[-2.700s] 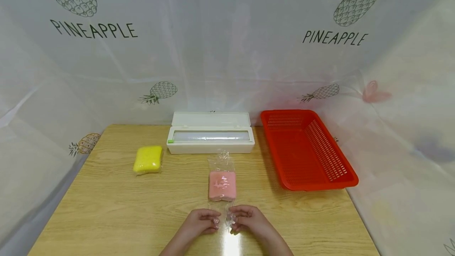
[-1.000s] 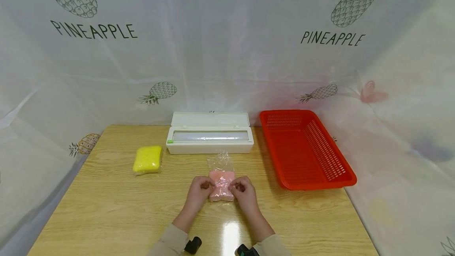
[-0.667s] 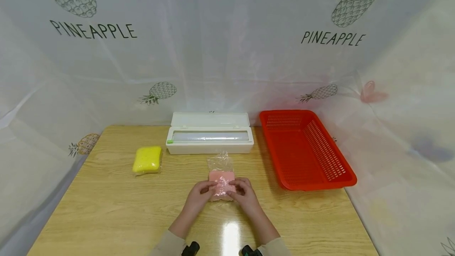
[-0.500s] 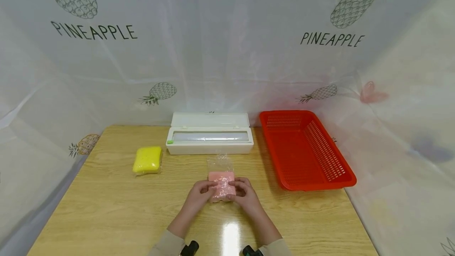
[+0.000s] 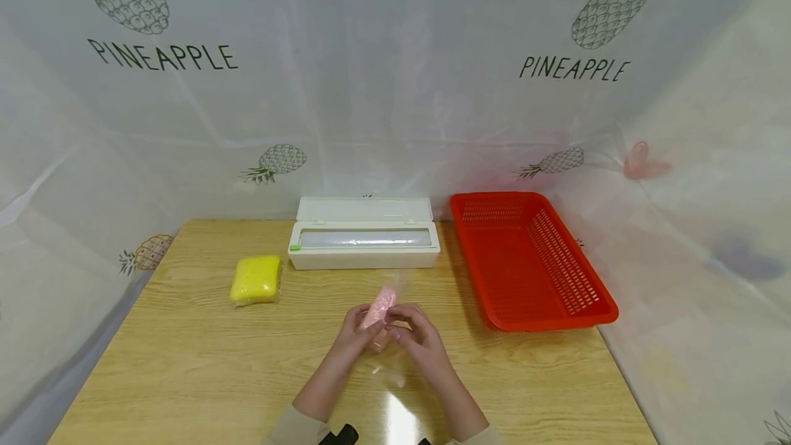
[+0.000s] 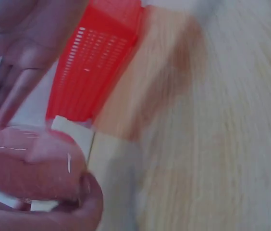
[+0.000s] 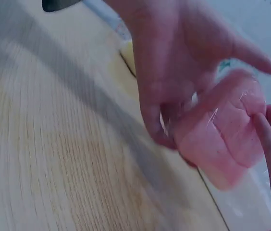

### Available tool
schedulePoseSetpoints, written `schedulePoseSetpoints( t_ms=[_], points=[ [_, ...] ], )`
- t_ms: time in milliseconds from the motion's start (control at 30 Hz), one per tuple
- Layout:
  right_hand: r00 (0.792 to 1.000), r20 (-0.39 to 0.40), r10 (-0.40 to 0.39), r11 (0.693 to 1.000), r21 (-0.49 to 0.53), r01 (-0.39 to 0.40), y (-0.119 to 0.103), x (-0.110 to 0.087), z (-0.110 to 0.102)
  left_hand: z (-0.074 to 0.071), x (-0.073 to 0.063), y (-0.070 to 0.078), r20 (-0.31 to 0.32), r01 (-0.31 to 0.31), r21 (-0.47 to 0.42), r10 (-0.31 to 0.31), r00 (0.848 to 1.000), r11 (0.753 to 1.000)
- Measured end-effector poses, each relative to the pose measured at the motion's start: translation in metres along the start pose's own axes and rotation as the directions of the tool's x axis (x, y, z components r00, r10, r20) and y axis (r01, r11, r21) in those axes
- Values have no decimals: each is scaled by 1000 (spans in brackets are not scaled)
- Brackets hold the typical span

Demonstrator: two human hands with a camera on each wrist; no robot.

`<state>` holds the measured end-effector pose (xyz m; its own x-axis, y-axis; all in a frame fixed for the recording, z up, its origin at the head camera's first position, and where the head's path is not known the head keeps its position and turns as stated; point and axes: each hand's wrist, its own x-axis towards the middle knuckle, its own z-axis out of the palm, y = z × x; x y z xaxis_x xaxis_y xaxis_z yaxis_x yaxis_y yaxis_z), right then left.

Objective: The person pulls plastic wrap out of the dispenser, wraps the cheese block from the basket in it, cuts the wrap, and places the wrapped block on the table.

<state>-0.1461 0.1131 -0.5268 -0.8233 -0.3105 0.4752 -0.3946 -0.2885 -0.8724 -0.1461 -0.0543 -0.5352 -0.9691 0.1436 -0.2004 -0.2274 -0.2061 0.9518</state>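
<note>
A pink sponge (image 5: 381,302) in clear plastic film is tipped up on its side near the table's middle, with loose film at its far end. My left hand (image 5: 347,340) grips it from the left, thumb on the near face. In the left wrist view that thumb curls at one end of the wrapped sponge (image 6: 30,168). From the other side my right hand (image 5: 423,347) touches the sponge with thumb and fingertips. The right wrist view has one right fingertip against the film on the pink face (image 7: 227,139); its other fingers look fairly straight.
A white cling film dispenser (image 5: 364,259), lid up, stands at the back of the wooden table (image 5: 204,362). Left of it lies a yellow sponge (image 5: 256,278) in film. To the right is a red basket (image 5: 519,273). A pineapple-print curtain (image 5: 371,88) borders the table.
First both hands hold the film's near end; then they fold it over the pink sponge and press it down. Now the sponge is lifted and turned onto its side in the left hand.
</note>
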Motion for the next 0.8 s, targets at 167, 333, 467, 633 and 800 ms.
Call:
schedulePoseSetpoints(
  t_ms=[167, 333, 467, 633, 800],
  points=[
    [986, -164, 19, 1000, -15, -22, -2, -3, 6, 0, -2, 1, 26, 77, -265, -73, 997, 961],
    [873, -423, 241, 964, -2, -267, 1, -7, 0, -7, -2, 5, 10, 12, -333, -10, 1000, 943],
    [857, -287, 428, 899, 41, -436, 4, -7, -7, -13, -3, 8, 74, -35, -314, 61, 995, 949],
    [856, -198, 477, 874, 1, -486, 3, -4, -10, -19, -3, 7, 156, -70, -277, 117, 981, 958],
    [882, -243, 404, 901, -60, -429, 3, -1, -14, -26, 0, 4, 103, -42, -122, 54, 993, 992]
  ],
)
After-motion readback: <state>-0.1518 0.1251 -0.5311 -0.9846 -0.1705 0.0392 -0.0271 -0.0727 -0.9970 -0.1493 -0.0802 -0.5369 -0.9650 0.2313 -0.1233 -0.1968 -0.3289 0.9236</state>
